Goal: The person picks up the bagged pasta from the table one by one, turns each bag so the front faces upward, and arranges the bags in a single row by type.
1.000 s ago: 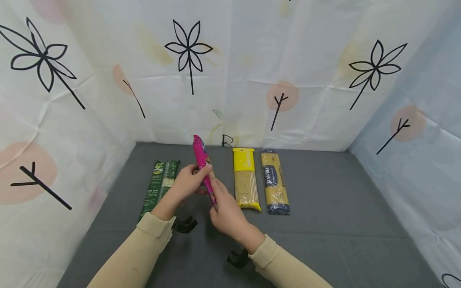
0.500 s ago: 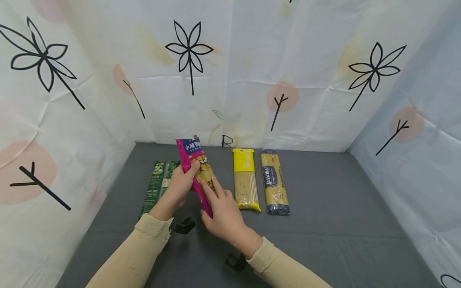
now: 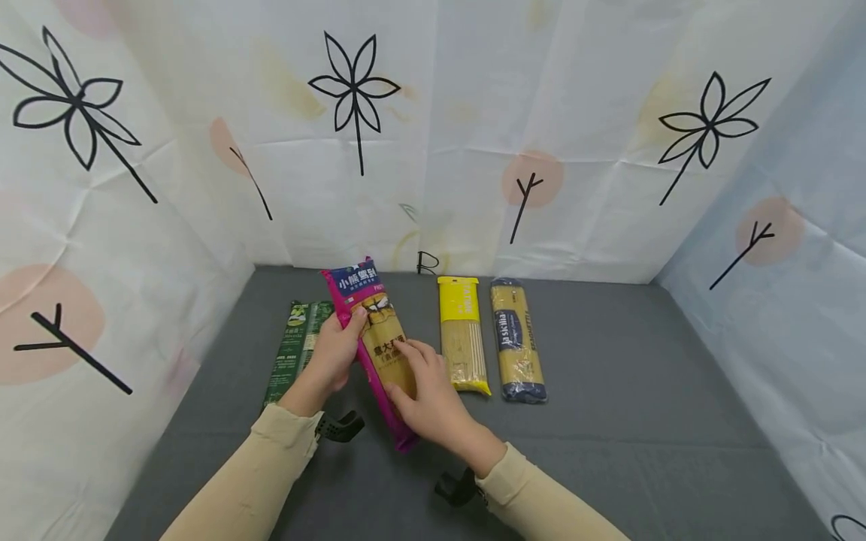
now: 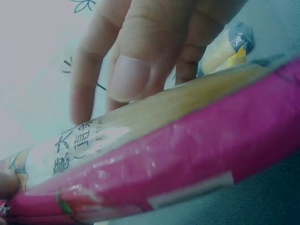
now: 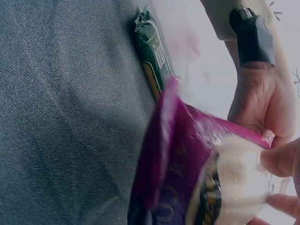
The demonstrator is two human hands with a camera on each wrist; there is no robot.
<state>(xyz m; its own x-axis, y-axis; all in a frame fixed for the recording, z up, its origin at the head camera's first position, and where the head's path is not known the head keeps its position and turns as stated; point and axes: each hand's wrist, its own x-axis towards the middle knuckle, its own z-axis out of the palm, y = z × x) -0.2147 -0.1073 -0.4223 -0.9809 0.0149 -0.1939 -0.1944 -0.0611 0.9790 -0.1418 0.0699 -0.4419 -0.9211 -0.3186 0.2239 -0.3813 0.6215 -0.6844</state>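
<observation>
A pink packet of spaghetti, with a clear window and a dark blue top, is held tilted above the dark cloth. My left hand grips its left edge, thumb on the front face; the other fingers are hidden behind it. My right hand lies at the lower right part, its fingers and thumb touching the front with loosely bent fingers. In the left wrist view, right-hand fingers rest on the window of the packet. In the right wrist view, the left hand is behind the packet.
A green packet lies at the left, partly covered by the left hand. To the right lie a yellow noodle packet and a pasta packet with blue ends. Patterned white cloth hangs behind and at both sides of the grey-covered table.
The pink packet has turned from edge-on until its front faces up toward the head camera, and its lower end has come nearer. The right hand has slid from its edge onto the lower front.
</observation>
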